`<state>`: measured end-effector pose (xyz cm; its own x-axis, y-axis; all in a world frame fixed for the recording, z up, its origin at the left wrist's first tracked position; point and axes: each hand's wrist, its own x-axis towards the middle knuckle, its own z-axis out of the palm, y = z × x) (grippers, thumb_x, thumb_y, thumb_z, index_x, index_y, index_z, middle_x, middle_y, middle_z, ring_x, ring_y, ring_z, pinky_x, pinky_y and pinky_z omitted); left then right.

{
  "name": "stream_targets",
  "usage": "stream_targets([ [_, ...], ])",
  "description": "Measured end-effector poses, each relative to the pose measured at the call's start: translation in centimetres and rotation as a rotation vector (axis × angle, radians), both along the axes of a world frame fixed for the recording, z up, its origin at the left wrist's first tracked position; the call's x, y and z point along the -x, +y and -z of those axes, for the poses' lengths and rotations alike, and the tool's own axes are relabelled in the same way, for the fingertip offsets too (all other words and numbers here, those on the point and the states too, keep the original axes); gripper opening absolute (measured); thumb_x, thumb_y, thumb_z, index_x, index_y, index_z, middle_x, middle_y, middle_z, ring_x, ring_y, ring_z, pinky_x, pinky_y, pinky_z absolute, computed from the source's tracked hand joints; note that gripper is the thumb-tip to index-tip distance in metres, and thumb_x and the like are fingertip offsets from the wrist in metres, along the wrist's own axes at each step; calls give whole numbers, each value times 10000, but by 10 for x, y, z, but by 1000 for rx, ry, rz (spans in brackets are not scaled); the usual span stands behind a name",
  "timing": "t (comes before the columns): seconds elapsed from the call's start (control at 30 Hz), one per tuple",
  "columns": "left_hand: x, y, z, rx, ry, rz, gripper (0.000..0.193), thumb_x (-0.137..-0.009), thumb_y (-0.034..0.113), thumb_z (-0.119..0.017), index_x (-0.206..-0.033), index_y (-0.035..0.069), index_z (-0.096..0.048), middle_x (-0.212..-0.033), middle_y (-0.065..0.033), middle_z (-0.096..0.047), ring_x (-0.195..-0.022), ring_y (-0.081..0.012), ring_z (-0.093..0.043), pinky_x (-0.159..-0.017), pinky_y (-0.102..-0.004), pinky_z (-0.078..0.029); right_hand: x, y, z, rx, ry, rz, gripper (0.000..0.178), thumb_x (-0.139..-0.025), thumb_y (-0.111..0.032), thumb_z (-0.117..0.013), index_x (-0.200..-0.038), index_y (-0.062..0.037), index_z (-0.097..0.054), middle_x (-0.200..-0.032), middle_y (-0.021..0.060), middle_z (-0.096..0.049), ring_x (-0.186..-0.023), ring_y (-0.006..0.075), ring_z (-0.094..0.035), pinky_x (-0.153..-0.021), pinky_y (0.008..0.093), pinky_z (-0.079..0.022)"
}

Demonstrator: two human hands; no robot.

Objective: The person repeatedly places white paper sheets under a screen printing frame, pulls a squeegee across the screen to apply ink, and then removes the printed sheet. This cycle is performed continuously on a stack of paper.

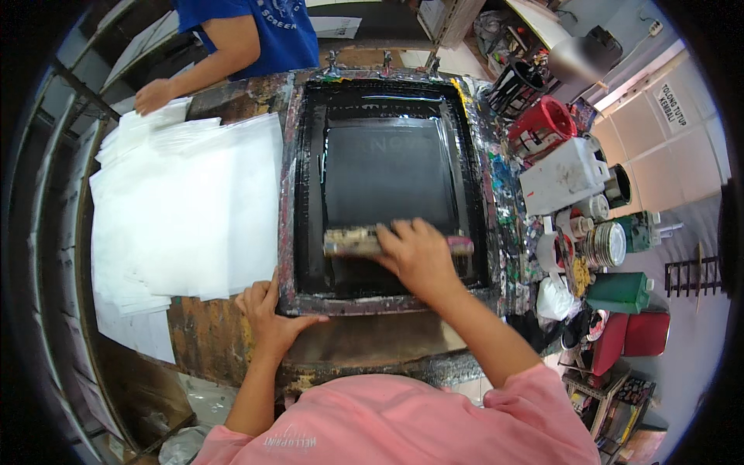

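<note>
"What are your hands doing?"

"My right hand (418, 260) is grasping the squeegee (353, 240), which is looking a bit blurred, and is holding it crosswise over the lower part of the framed screen (391, 182). My left hand (267, 318) is resting loosely spread at the screen's near left corner, its thumb pointing out along the near edge."

"And what are the containers holding?"

"The screen itself is holding a dark, glossy layer inside its raised rim. Off to my right, a red tub (542, 125) is standing near an opaque white jug (562, 180); I'm not managing to tell what either is holding. Two green jugs (618, 293) are sitting nearer me, their insides hidden too."

"How many of each are you counting?"

"I'm counting one squeegee, one screen, three clamps (387, 62) lining its far edge, one red tub, one white jug and two green jugs. The white sheets (182, 209) at my left are overlapping too much for counting. One co-worker's hand (155, 96) is showing at their far edge."
</note>
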<state>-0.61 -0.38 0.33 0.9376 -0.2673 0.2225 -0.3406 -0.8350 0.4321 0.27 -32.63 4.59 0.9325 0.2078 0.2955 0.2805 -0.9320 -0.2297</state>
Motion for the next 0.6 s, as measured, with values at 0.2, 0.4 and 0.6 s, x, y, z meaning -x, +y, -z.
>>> stream_targets([
  [0.2,0,4,-1,46,46,4,1301,-405,776,-927,-1443,37,-666,-1049,-66,-596,-1023,-282,-521,-975,-470,-334,-180,-63,19,63,-94,6,381,-930,-463,-754,-1118,-133,-724,-1015,116,-697,-977,367,-685,-767,518,-567],
  [0.4,7,6,9,311,108,11,1323,-477,697,-950,-1506,-43,-567,-1183,-147,-709,-1018,-332,-611,-911,-442,-453,-255,-91,-30,56,89,-109,478,-996,-605,-626,-1072,-148,-744,-969,156,-749,-983,382,-723,-803,528,-555],
  [0.6,4,5,19,460,53,68,1215,-633,603,-941,-1530,-90,-504,-1191,-216,-707,-1017,-396,-631,-933,-469,-494,-164,-68,9,142,-105,0,403,-960,-543,-694,-1091,-162,-705,-975,102,-693,-933,338,-703,-773,477,-572],
])
